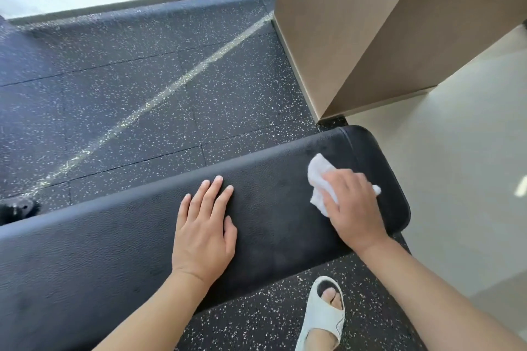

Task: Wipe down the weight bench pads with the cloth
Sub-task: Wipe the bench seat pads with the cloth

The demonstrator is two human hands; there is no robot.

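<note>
A long black padded weight bench pad (114,239) runs across the view from lower left to its rounded end at the right. My left hand (204,228) lies flat on the middle of the pad with its fingers spread and straight. My right hand (352,206) presses a crumpled white cloth (318,177) onto the pad near the rounded right end. The cloth sticks out from under the fingers on the far side, and a small corner shows at the right of the hand.
Black speckled rubber flooring (142,88) surrounds the bench. A tan pillar (356,28) stands just beyond the bench's right end, with pale tile floor (456,179) to the right. My foot in a white sandal (325,313) stands below the pad. A dark object (17,208) sits at far left.
</note>
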